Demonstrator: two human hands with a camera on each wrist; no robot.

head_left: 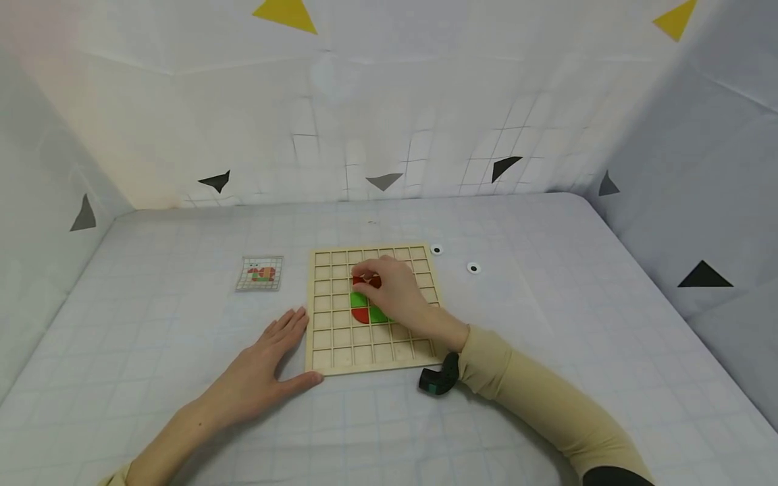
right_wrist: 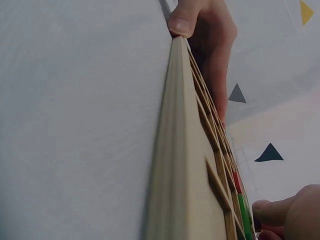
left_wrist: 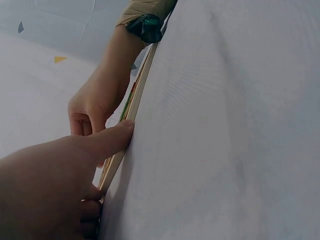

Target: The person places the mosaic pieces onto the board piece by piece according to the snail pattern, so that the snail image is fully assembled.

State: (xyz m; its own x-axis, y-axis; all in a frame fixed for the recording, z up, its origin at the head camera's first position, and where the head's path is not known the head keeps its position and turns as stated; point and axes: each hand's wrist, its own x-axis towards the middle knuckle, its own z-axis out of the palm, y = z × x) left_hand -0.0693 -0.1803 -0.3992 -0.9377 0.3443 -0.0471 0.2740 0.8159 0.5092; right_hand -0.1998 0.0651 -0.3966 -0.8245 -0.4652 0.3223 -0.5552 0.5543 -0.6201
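A wooden grid board point(head_left: 343, 356) lies flat on the table. My left hand point(head_left: 261, 378) rests beside it with straight fingers, the thumb and fingertips touching its left edge and near corner. Over the middle of the board, my right hand point(head_left: 398, 290) pinches a dark red piece point(head_left: 357, 279) between thumb and fingertips, low against the cells. The hand partly covers that piece. Set in the cells below are a green piece point(head_left: 358, 300), a rounded red piece point(head_left: 360, 316) and another green piece point(head_left: 377, 314), partly hidden by the hand.
Left of the board lies a small picture card point(head_left: 259, 273) with a coloured pattern on a grid. Two round eye pieces, one at the board's far right corner point(head_left: 436, 250) and another eye piece point(head_left: 473, 268) farther right, lie on the white table cloth point(head_left: 547, 405).
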